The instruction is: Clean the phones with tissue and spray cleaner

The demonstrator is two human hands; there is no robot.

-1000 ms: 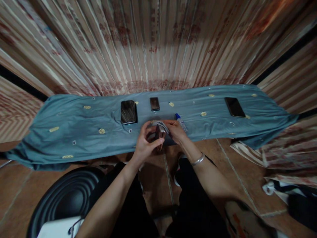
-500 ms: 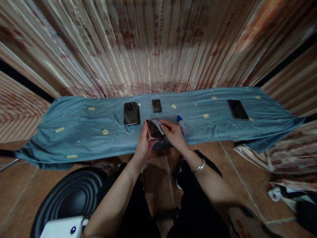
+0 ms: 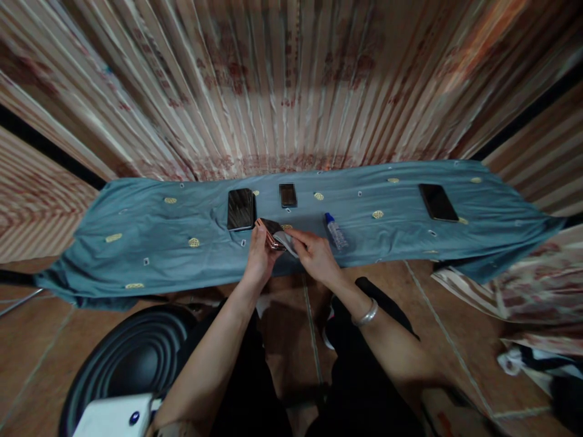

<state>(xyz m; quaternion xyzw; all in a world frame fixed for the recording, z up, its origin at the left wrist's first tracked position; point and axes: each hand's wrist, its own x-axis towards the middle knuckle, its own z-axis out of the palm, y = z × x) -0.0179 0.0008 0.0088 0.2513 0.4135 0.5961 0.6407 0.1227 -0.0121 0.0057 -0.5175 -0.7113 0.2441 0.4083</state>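
Observation:
My left hand [image 3: 260, 258] is closed around a small device with a dark glossy face and rose-gold edges [image 3: 268, 229]. It is tilted, and it looks thick, like a phone; the exact kind cannot be made out. Between the fingers and thumb of my right hand [image 3: 314, 255] is a thin grey cloth [image 3: 286, 244], which lies against the device's right side. Just right of that hand, a clear bottle with a blue cap [image 3: 336, 232] lies on the cloth-covered table. Left of the device lies a dark phone-like slab [image 3: 241, 209], and behind it a small dark square case [image 3: 288, 195].
A teal patterned cloth [image 3: 218, 261] covers the narrow table. Toward its right end rests a dark tablet or phone [image 3: 438, 202]. Pleated curtains [image 3: 273, 91] hang behind. A black round stool [image 3: 132, 358] and a white device [image 3: 113, 417] are at lower left.
The device has tilted and shifted slightly left in my left hand. My right hand has moved a little down and left, drawing the grey cloth along the device's edge.

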